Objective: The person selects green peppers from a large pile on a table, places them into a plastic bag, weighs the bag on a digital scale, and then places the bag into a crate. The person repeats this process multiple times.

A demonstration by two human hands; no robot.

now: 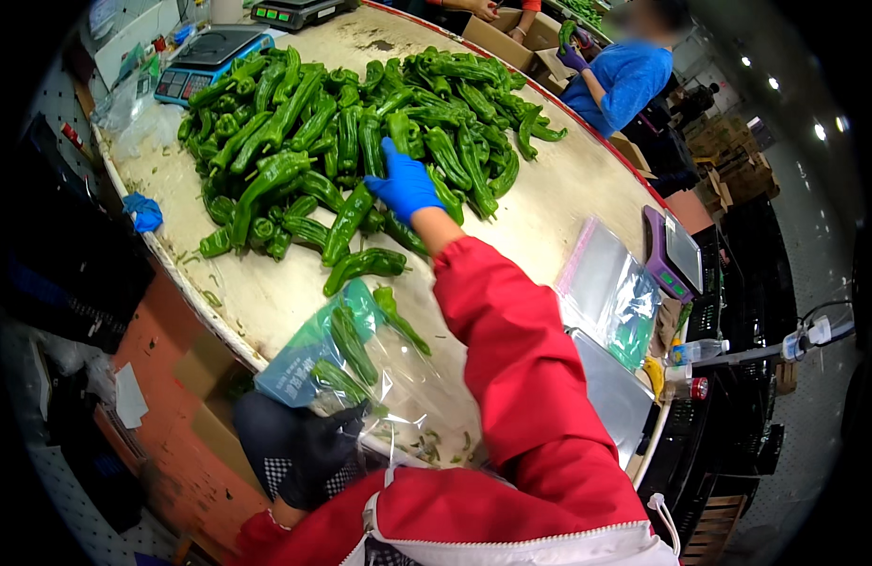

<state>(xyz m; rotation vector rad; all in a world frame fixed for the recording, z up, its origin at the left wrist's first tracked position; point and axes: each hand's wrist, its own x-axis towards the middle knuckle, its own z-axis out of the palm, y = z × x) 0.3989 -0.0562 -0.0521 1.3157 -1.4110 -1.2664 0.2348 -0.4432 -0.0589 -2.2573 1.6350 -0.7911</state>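
My right hand, in a blue glove, reaches into a large heap of long green peppers on the table. Its thumb and a finger are spread against the peppers; whether it grasps one is hidden beneath the palm. Low in the view, my left hand wears a black glove and grips the near edge of a clear plastic bag. The bag has a printed teal panel bearing writing. A few green peppers show within the bag's outline. One curved pepper lies just beyond its far edge.
A stack of clear bags lies at right, beside a purple scale and a metal scale plate. A blue scale stands at far left. Across the table, a person in blue holds a pepper near cardboard boxes.
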